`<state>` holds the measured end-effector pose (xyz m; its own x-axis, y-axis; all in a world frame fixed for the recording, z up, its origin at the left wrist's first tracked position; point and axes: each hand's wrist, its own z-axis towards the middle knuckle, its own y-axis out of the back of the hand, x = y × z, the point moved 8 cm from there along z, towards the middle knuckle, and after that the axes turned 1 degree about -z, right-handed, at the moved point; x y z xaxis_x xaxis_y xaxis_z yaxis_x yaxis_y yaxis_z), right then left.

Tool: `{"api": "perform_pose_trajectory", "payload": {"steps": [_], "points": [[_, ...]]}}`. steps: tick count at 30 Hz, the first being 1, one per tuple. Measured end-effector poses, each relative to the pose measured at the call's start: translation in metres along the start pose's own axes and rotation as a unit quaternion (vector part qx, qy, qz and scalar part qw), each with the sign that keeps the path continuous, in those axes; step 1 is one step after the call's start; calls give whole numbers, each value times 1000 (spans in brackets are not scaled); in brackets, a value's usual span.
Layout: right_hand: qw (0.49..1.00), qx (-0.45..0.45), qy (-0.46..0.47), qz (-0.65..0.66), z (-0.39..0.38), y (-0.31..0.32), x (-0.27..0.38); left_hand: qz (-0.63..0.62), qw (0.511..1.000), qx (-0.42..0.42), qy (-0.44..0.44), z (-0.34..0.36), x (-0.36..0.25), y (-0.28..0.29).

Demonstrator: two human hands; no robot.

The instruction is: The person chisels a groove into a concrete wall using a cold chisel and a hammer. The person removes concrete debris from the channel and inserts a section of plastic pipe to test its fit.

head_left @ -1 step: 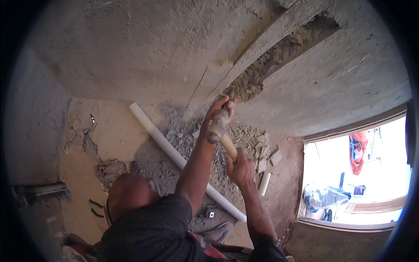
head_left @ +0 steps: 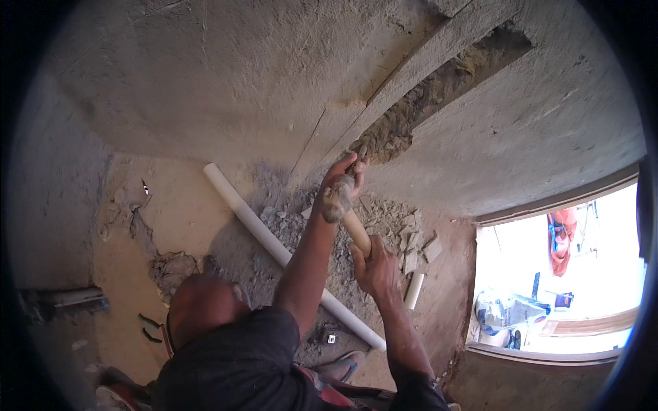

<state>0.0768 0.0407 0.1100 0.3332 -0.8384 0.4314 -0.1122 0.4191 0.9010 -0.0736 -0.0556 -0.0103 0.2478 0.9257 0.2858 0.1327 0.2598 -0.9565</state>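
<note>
My left hand (head_left: 340, 172) is closed around a chisel (head_left: 362, 151). The chisel's dusty tip is at the lower end of a rough groove (head_left: 445, 92) cut into the plastered wall. In my right hand (head_left: 379, 270) is the wooden handle of a hammer (head_left: 357, 229). Its dust-covered head is right at my left hand and hides the chisel's back end, so I cannot tell whether the two touch. Thin scored lines run down the wall left of the groove.
Broken plaster rubble (head_left: 356, 267) covers the floor below. A long white pipe (head_left: 260, 231) lies across it, and a short pipe piece (head_left: 414, 290) sits to the right. Pliers (head_left: 151, 327) lie at left. On the right, a bright opening shows a plastic bag (head_left: 507, 312).
The hammer head and my left hand have shifted very slightly, and a little more of the chisel shows. Everything else is as before.
</note>
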Motion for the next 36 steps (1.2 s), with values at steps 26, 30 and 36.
{"api": "perform_pose_trajectory", "payload": {"steps": [26,30,36], "points": [[874,-262,265,312,-32,86,34,22,989,-44,-139,29,6,-3],[994,-111,8,16,12,12,-30,98,990,-27,-101,33,1,3],[977,-126,-20,168,2,48,-12,50,991,-35,-119,48,-8,22]]}}
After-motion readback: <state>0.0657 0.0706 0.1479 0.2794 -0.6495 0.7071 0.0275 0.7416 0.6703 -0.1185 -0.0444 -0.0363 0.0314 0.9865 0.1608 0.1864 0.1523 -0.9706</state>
